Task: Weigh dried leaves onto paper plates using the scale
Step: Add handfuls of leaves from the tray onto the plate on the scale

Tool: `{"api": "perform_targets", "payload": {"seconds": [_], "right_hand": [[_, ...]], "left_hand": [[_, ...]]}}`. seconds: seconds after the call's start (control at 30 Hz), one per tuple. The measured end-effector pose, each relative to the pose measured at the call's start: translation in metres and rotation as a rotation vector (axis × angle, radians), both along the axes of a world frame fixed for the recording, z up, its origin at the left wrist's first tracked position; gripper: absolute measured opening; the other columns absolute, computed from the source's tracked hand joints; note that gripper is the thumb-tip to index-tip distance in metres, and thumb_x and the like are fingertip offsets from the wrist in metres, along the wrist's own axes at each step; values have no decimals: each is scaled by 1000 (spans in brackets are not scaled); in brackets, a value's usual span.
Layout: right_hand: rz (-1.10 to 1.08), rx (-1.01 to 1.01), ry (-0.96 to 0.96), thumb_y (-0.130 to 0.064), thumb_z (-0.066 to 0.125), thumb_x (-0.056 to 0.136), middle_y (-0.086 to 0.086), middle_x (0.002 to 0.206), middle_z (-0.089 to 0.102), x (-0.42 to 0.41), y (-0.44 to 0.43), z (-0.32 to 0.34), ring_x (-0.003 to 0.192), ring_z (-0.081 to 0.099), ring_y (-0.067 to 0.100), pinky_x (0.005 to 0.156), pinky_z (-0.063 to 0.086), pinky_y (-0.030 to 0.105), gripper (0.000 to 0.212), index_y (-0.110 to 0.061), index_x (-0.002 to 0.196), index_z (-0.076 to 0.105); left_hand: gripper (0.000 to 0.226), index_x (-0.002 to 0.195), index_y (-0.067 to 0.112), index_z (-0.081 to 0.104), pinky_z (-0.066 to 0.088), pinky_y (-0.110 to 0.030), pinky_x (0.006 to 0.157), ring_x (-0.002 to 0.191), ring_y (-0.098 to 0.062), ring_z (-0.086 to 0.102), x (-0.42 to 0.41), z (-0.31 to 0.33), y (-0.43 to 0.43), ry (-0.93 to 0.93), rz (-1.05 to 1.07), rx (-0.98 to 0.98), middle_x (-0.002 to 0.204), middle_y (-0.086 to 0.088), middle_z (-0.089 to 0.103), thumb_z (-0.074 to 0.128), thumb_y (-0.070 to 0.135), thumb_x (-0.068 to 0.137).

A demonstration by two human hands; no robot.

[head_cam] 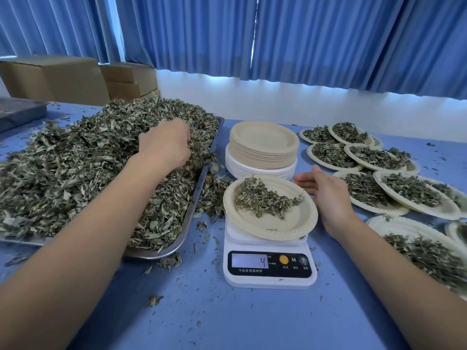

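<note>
From the head view, a white digital scale (269, 269) sits on the blue worktop (227, 319), its display showing 4. A paper plate (298, 218) rests on its platform, tilted a little toward the viewer and overhanging the platform on both sides. A small portion of leaves (262, 198) lies across the plate's far half. At 9 to 10 o'clock from the scale, a metal tray (199, 188) holds a tall heap of dried leaves (75, 168), with some spilled over its near right rim onto the worktop. The left hand (164, 145) is sunk into the heap near the tray's right edge; its fingers are curled down around a clump of the dried leaves, the tips hidden in them. The right hand (326, 195) is at 3 o'clock of the plate, palm turned toward it, its fingers straight and loosely together, holding nothing; whether they touch the rim cannot be told. At 12 o'clock stands a stack of empty plates (262, 147), tan ones on white ones. From 1 to 4 o'clock lie overlapping filled plates (449, 210). Cardboard boxes (55, 77) stand at 10 o'clock, with blue curtains (303, 34) behind.
</note>
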State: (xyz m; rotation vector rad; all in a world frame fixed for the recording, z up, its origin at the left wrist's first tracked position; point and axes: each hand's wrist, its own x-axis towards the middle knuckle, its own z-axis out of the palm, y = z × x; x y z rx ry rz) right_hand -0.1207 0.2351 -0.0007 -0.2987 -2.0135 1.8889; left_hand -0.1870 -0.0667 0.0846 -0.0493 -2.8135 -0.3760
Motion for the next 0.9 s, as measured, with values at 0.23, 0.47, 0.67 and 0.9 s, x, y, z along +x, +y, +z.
{"api": "perform_targets", "payload": {"seconds": [0.23, 0.47, 0.67, 0.9], "right_hand": [[-7, 15, -2, -36, 47, 108, 12, 89, 78, -2, 0, -1, 82, 72, 24, 89, 55, 42, 47, -5, 89, 76], [-2, 26, -3, -36, 46, 109, 13, 90, 78, -1, 0, 0, 85, 71, 26, 93, 55, 45, 48, -5, 89, 76], [1, 31, 7, -35, 46, 109, 13, 89, 78, 1, 0, 0, 83, 71, 24, 92, 55, 44, 48, -4, 88, 76], [6, 28, 3, -36, 45, 109, 14, 91, 78, 0, -1, 1, 85, 71, 26, 92, 54, 44, 48, -3, 90, 76]], "left_hand": [[13, 95, 8, 65, 33, -67, 103, 85, -34, 60, 7, 8, 6, -154, 80, -160, 89, -7, 66, 66, -1, 85], [33, 114, 4, 59, 38, -51, 82, 96, -41, 59, 9, 14, 3, -115, 72, -120, 107, -16, 64, 62, -3, 83], [35, 116, 10, 56, 36, -49, 81, 99, -40, 57, 14, 16, 7, -118, 60, -136, 112, -15, 59, 58, -3, 85], [32, 114, 15, 62, 41, -47, 78, 101, -42, 59, 17, 15, 10, -98, 54, -204, 121, -16, 59, 58, -3, 88]]}}
